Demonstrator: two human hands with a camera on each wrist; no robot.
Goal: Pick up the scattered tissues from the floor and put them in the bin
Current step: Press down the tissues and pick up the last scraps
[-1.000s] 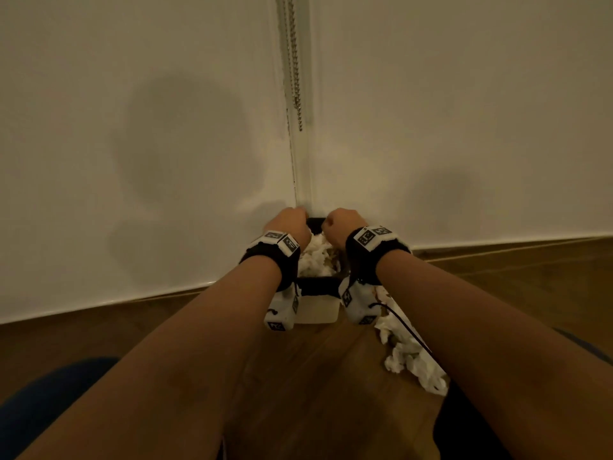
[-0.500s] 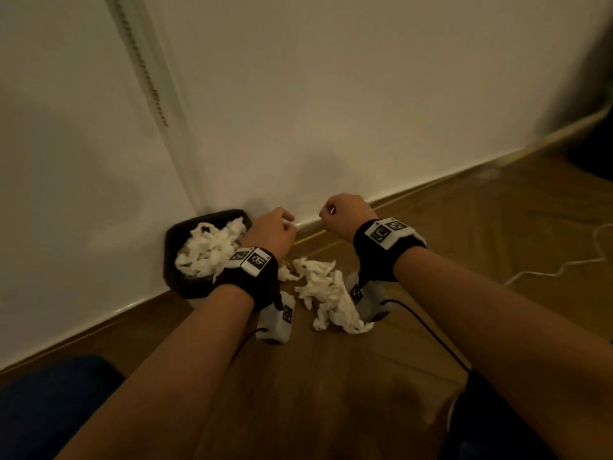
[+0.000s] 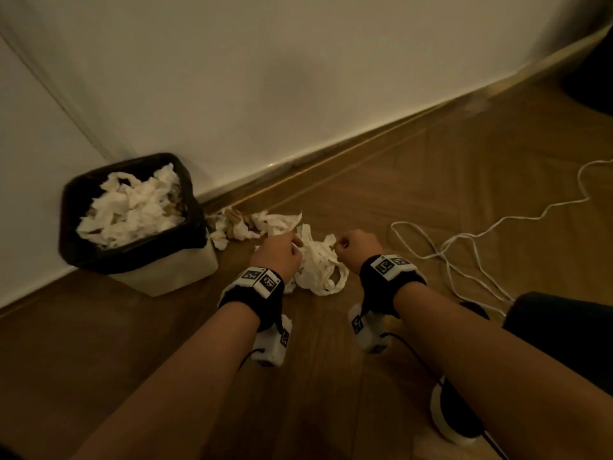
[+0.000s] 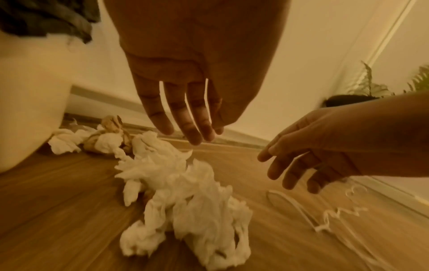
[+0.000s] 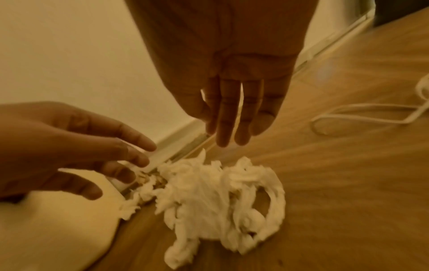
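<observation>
Both hands hang above a heap of tissues on the floor, fingers straight and a little spread, holding nothing. In the wrist views the left hand (image 4: 192, 73) points its fingers down toward the far end of the tissue pile (image 4: 185, 201), with a clear gap between fingertips and paper; the right hand (image 5: 232, 82) does likewise over the same pile (image 5: 216, 198), also apart from it. From the head camera the hands look more knuckled, the left hand (image 3: 278, 257) just left of the pile (image 3: 318, 267) and the right hand (image 3: 358, 247) just right of it, and whether a fingertip brushes the paper cannot be told from that angle.

More tissues (image 3: 245, 224) lie in a loose string between the pile and the bin (image 3: 159, 280), along the foot of the wall; some of these look brownish. The bin stands in the corner against the wall (image 3: 298, 78), lined with a black bag (image 3: 132, 257) and heaped with white tissues (image 3: 132, 207) up to its rim. Its pale side (image 4: 27, 91) fills the left edge of the left wrist view.

On the wood floor (image 3: 431, 180) to the right of the right hand lies a looped white cord (image 3: 464, 244), near the pile but not touching it. A potted fern (image 4: 371, 91) stands by the wall farther off. Black wristbands (image 3: 255, 293) with printed markers sit on both wrists.
</observation>
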